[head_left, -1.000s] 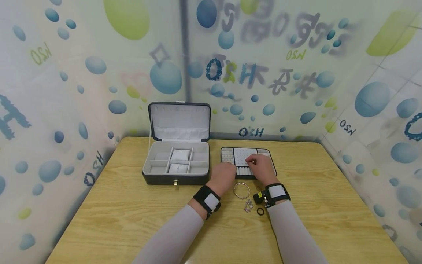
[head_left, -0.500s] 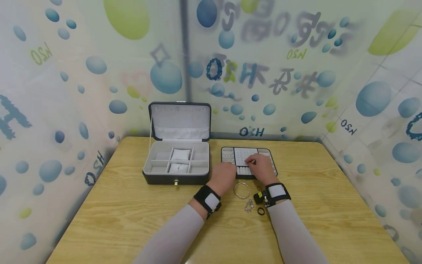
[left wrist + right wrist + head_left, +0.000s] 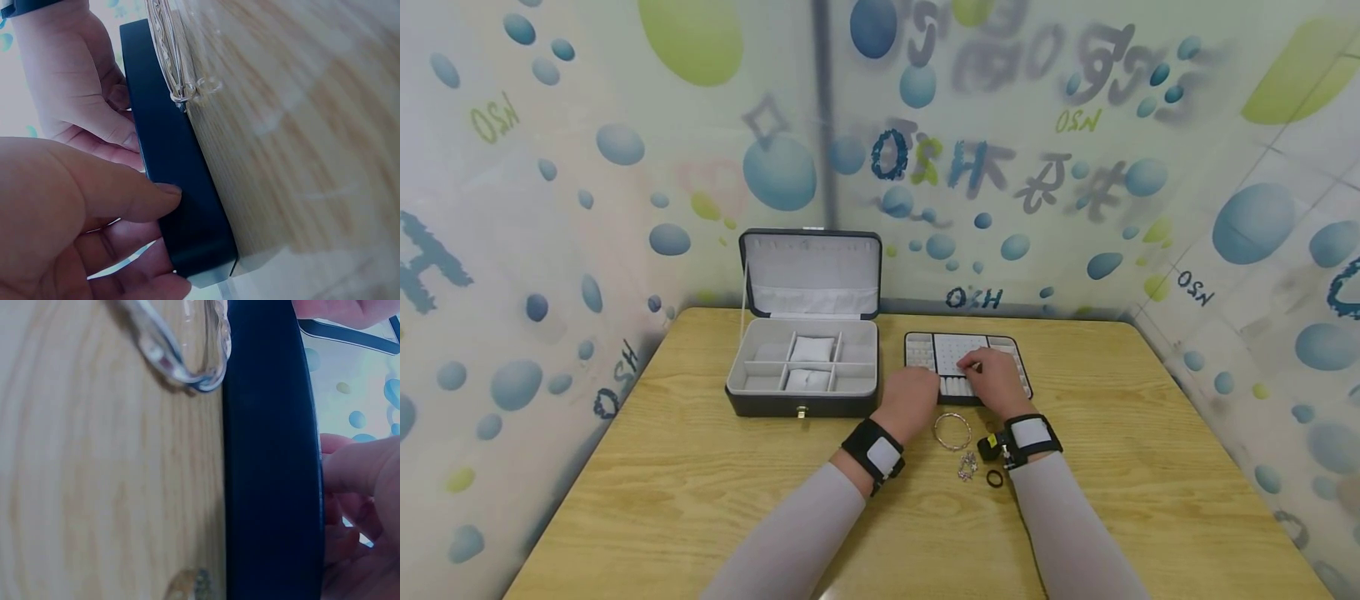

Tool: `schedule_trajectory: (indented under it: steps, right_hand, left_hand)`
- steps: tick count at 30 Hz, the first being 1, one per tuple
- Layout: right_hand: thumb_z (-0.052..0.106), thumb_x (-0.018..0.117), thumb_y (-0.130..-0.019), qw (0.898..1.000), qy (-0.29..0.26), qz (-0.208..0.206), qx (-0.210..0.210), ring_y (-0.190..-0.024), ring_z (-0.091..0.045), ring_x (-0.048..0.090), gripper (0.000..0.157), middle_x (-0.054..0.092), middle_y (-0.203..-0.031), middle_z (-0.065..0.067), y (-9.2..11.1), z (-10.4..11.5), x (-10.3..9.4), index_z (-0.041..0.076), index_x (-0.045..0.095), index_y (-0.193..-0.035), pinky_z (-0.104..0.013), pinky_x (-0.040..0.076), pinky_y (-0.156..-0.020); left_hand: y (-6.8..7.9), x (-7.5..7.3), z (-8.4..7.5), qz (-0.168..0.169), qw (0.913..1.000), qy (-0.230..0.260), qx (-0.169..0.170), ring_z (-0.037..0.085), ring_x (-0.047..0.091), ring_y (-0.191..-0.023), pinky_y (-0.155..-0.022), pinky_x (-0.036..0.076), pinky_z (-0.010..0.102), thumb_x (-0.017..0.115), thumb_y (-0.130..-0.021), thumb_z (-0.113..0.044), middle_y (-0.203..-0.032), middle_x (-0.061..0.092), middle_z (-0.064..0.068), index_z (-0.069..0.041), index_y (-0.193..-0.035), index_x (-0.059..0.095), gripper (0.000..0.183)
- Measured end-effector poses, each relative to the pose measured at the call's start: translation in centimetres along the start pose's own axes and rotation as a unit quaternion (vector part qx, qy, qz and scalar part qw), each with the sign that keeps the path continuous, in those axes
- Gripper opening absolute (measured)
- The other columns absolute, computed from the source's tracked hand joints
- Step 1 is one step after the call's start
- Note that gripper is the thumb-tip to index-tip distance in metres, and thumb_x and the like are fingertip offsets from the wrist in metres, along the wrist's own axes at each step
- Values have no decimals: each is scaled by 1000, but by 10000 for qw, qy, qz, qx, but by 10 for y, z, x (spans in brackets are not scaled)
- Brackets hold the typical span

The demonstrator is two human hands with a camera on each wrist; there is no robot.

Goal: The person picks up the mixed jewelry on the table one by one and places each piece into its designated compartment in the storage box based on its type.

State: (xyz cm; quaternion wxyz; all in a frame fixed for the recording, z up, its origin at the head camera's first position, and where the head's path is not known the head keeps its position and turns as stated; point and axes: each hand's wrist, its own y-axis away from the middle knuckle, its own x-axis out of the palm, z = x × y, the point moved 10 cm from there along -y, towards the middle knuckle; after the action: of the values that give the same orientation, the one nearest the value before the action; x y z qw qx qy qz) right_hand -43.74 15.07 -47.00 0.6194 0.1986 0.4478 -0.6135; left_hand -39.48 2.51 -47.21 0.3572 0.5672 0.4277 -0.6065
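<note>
Black-sided and lined in pale material, the jewellery tray (image 3: 172,137) lies on the wooden surface (image 3: 647,500), to the right of the open jewellery box (image 3: 842,407), and over the last second almost nothing about it has changed. The head view has drifted slightly, yet both hands keep the same place against the tray. The left hand (image 3: 910,402) grips its near left corner, thumb on the front wall and fingers round the end. The right hand (image 3: 996,383) is bent over the white earring pad (image 3: 958,352), thumb and fingertips drawn together; whether anything small is pinched there I cannot tell. The bangle (image 3: 953,450), the glittering silver piece (image 3: 967,467) and the small dark ring (image 3: 995,486) have stayed in front of the tray. Such stillness suggests, as a judgement, fine fingertip work at the pad, with the left hand probably steadying the tray, while these three loose pieces remain outside its compartments.
</note>
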Motion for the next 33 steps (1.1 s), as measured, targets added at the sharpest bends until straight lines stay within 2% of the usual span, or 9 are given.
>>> schedule_trajectory:
  steps: [8,27,29,33]
  right_hand:
    - [4,72,-99,9999,31,103,54,-103,-30,73,12,80,-109,-12,-1,-2,2,7,83,-103,-48,59,-90]
    - [6,71,-99,9998,-63,49,174,-97,-27,71,13,79,-110,-11,1,-1,-1,8,83,-105,-46,58,-85]
    - [7,70,-99,9998,-81,28,181,-94,-25,70,14,80,-111,-11,0,-3,-1,9,83,-106,-43,57,-82]
    - [10,71,-98,9996,-152,-7,229,-78,-21,64,17,80,-110,-10,-1,-6,-3,10,82,-111,-35,51,-69]
  left_hand:
    - [-1,1,-1,42,10000,-26,17,17,71,-80,-60,59,36,72,-100,-17,-93,76,2,-15,-100,79,7]
    - [-2,1,-1,-4,10000,-47,-6,19,72,-81,-62,60,38,72,-99,-15,-93,77,2,-14,-99,78,7]
    - [-3,2,-1,-8,10000,-74,-7,19,72,-82,-62,60,38,71,-100,-16,-94,77,2,-15,-100,79,7]
    - [-3,4,-1,-9,9999,-114,-20,19,72,-82,-63,60,37,71,-100,-15,-94,77,2,-15,-99,79,8]
